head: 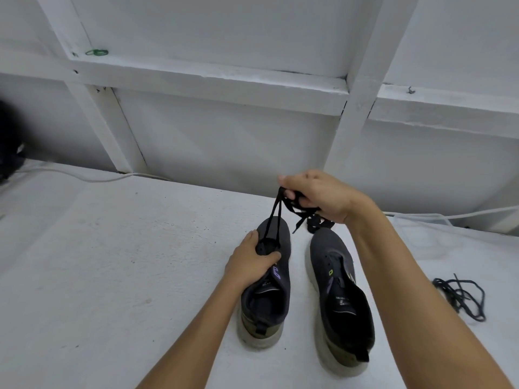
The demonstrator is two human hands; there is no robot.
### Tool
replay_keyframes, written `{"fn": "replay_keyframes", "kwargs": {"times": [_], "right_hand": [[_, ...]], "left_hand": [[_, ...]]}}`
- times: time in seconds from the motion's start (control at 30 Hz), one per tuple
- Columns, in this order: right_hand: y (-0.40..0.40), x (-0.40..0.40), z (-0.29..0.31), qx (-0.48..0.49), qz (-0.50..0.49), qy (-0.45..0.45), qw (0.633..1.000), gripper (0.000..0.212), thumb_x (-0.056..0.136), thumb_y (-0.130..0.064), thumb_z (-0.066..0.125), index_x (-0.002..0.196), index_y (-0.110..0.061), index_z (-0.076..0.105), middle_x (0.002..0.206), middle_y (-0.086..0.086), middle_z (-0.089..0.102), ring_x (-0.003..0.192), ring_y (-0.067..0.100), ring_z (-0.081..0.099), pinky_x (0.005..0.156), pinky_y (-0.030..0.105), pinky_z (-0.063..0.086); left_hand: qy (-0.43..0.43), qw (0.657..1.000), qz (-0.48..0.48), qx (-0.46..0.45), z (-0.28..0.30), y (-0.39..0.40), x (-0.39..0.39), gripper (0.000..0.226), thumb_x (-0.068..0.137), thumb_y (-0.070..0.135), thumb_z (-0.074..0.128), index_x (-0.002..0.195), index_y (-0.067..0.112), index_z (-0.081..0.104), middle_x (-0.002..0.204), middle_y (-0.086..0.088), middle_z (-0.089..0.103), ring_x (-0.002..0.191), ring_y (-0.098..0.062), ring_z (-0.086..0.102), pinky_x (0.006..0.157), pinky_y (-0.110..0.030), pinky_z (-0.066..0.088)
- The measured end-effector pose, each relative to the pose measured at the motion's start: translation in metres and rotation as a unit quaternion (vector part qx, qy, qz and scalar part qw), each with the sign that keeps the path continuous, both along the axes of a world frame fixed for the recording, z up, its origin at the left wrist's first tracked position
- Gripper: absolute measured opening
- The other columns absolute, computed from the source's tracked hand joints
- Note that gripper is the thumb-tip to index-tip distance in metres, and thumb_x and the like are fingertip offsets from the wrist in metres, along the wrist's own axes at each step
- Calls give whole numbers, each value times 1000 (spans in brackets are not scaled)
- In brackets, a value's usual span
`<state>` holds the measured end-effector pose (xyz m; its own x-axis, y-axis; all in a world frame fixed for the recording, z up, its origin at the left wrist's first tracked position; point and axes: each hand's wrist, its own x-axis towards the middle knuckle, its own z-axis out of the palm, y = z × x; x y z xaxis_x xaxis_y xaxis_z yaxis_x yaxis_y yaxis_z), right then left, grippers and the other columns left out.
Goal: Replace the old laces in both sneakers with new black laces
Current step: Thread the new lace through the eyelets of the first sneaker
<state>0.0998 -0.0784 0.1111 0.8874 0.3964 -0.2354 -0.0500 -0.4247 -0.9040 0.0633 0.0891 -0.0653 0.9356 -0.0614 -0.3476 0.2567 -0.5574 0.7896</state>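
Note:
Two dark grey sneakers stand side by side on the white surface, toes pointing away from me. My left hand (pixel 251 262) grips the left sneaker (pixel 269 293) over its tongue and eyelets. A black lace (pixel 273 214) runs up from that shoe's front eyelets in two taut strands. My right hand (pixel 320 196) holds it bunched, raised above the toes, and loose ends hang below the hand. The right sneaker (pixel 341 299) has no lace in its eyelets. A small black bundle (pixel 318 224) lies just beyond its toe.
A loose tangle of dark lace (pixel 463 296) lies on the surface at the right. White cables (pixel 92 178) run along the back edge by the white panelled wall (pixel 224 141). A dark object (pixel 8 153) sits at the far left.

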Motion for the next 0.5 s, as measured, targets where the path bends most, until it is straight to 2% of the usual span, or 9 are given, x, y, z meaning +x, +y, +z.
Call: {"fn": "replay_keyframes", "kwargs": {"times": [0.2, 0.37, 0.43, 0.5], "right_hand": [[2, -4, -8, 59, -55, 4, 997, 47, 106, -32, 47, 62, -16, 46, 47, -8, 17, 42, 9, 13, 42, 20, 14], [0, -3, -4, 46, -62, 2, 997, 47, 105, -32, 48, 61, -16, 46, 49, -6, 17, 43, 10, 13, 41, 18, 17], [2, -5, 0, 0, -48, 1, 999, 46, 104, -33, 48, 62, -15, 46, 47, -7, 19, 41, 10, 15, 41, 17, 18], [2, -6, 5, -88, -39, -15, 995, 46, 103, -39, 49, 64, -15, 51, 47, -7, 27, 41, 11, 21, 45, 21, 22]], "left_hand": [[-5, 1000, -4, 4, -2, -1, 1, 88, 63, 69, 60, 142, 35, 43, 143, 13, 52, 127, -15, 54, 103, -44, 48], [-4, 1000, -9, 23, -6, -2, 3, 90, 63, 71, 57, 143, 33, 41, 145, 11, 51, 128, -16, 53, 103, -46, 47], [-5, 1000, -11, 21, -6, -1, 2, 91, 63, 71, 57, 144, 33, 40, 146, 12, 50, 128, -16, 53, 103, -46, 47], [-14, 1000, -8, 19, -7, -1, 1, 92, 63, 72, 58, 144, 34, 40, 146, 11, 50, 129, -16, 51, 103, -47, 47]]}}
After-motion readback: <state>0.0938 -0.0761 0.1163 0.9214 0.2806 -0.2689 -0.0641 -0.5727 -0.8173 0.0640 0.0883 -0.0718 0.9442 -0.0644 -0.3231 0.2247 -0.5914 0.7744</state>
